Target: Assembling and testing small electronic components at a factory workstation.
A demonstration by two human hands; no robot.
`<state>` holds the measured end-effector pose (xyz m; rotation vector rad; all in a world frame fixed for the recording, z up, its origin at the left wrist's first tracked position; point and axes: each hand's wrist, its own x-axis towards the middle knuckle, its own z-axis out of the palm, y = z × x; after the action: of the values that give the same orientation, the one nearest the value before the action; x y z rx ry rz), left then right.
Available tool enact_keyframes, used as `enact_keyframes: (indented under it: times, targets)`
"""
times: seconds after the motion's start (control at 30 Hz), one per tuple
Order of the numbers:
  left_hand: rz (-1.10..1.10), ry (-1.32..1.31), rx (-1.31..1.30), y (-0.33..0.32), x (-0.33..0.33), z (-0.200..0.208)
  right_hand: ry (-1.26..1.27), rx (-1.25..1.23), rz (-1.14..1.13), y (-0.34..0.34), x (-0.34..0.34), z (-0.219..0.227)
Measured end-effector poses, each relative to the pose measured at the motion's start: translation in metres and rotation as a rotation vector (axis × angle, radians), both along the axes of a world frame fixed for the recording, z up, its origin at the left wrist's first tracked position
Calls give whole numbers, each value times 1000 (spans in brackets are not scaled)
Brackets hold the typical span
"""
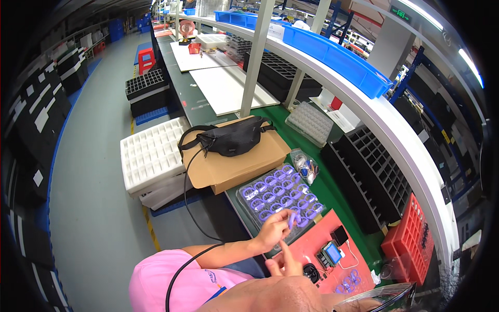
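My left hand (pixel 274 229) pinches a purple wristband-like loop (pixel 292 220) above the near corner of a clear plastic tray (pixel 243 200). Rows of similar purple loops (pixel 280 191) fill that tray. Just below, my right hand (pixel 287 264) has its index finger stretched up toward the left hand and its thumb apart, with nothing visible in it. Beside it on a red mat (pixel 306 244) stands a small device with a lit blue screen (pixel 331 254). Several more purple loops (pixel 349 281) lie on the mat, near a coiled black cable (pixel 311 272).
A black waist bag (pixel 234 136) rests on a cardboard box (pixel 249 169) beyond the tray. White foam trays (pixel 156 151) are stacked at left. Black divided trays (pixel 369 177) and a red crate (pixel 408 239) stand at right, below a white shelf with blue bins (pixel 332 58).
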<state>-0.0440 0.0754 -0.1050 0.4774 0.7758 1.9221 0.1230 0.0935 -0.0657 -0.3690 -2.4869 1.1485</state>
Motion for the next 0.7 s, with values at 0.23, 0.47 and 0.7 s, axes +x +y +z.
enact_keyframes:
  times: [0.23,0.47,0.7]
  targets:
    - [139,-54,-95,-7,-4,-7,347,256,94,32,-61,74]
    - [332,32,-126,-25,-3,6,22,84,223,30,-139,140]
    - [281,-2,-205,-46,-21,-13,32,215,250,26,-164,131]
